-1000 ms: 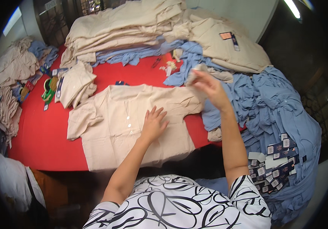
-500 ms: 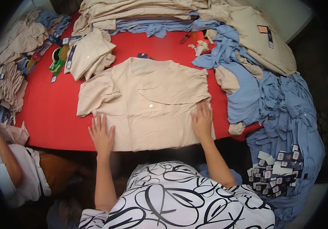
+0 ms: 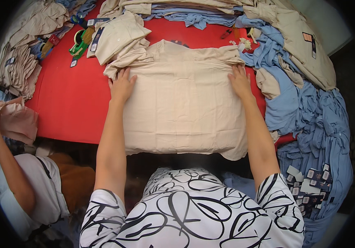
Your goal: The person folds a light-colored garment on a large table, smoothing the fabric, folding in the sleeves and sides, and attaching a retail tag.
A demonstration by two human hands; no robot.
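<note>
A beige shirt (image 3: 185,107) lies spread before me, its plain, lightly creased panel facing up and its near edge hanging slightly over the table's front. Folds of its cloth are bunched along the far end, below the collar (image 3: 167,49). My left hand (image 3: 122,86) rests on the shirt's far left side, fingers stretched out and thumb apart. At the far right side, my right hand (image 3: 240,82) lies on the cloth, also with fingers extended. Some fingertips reach the bunched folds and are partly hidden.
Beyond my left hand sits a folded cream shirt (image 3: 119,37) beside a green tape dispenser (image 3: 79,43). Blue garments (image 3: 283,97) heap up on the right, with tags (image 3: 309,186) below. Another person's arm (image 3: 10,165) holds pink cloth (image 3: 14,120) at the left.
Both hands have moved away from me, up the shirt's sides. The buttoned front no longer shows; a plain panel covers it, and the sleeves are bunched at the far end.
</note>
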